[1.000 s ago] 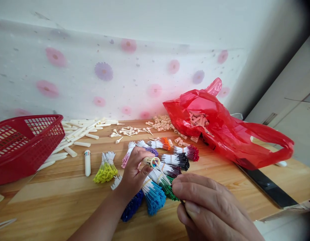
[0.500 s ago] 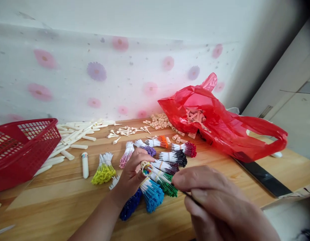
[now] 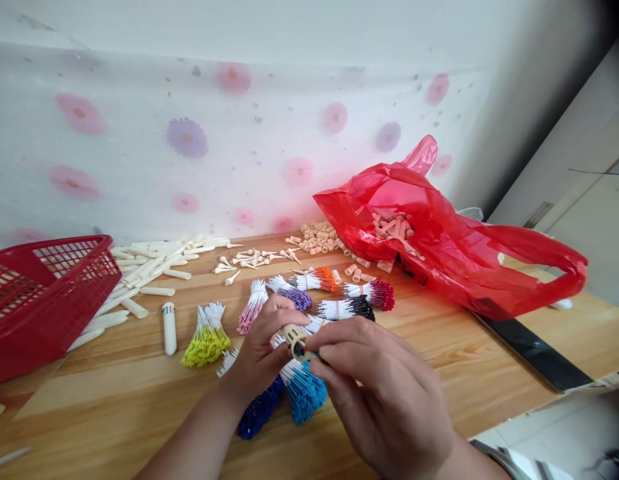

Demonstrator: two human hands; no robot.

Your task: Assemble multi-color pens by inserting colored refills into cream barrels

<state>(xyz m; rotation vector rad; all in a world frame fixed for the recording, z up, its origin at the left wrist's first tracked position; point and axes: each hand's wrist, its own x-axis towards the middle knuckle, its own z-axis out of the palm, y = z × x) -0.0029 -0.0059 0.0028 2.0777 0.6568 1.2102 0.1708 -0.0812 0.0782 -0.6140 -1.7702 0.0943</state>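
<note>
Over the feed I am counting 1 left hand point(image 3: 263, 350), 1 right hand point(image 3: 384, 387), 1 slotted barrel point(image 3: 292, 338), 1 white barrel point(image 3: 169, 331), 1 red basket point(image 3: 74, 313), 1 red bag point(image 3: 434, 247), 1 dark slab point(image 3: 534, 353) and 8 colour-tipped bundles point(image 3: 207, 339) (white stems point(image 3: 315, 324) are betraying at least 1 more). White tubes point(image 3: 157, 291), cone tips point(image 3: 232, 278) and slotted caps point(image 3: 317, 249) are lying too heaped for counting.

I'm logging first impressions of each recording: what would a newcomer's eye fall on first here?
Probably the big red plastic bag, spread across the right side of the wooden table. Next, the color-tipped bundles near the middle, where the left hand holds a slotted cream tube and the right hand is at its open end.
</note>
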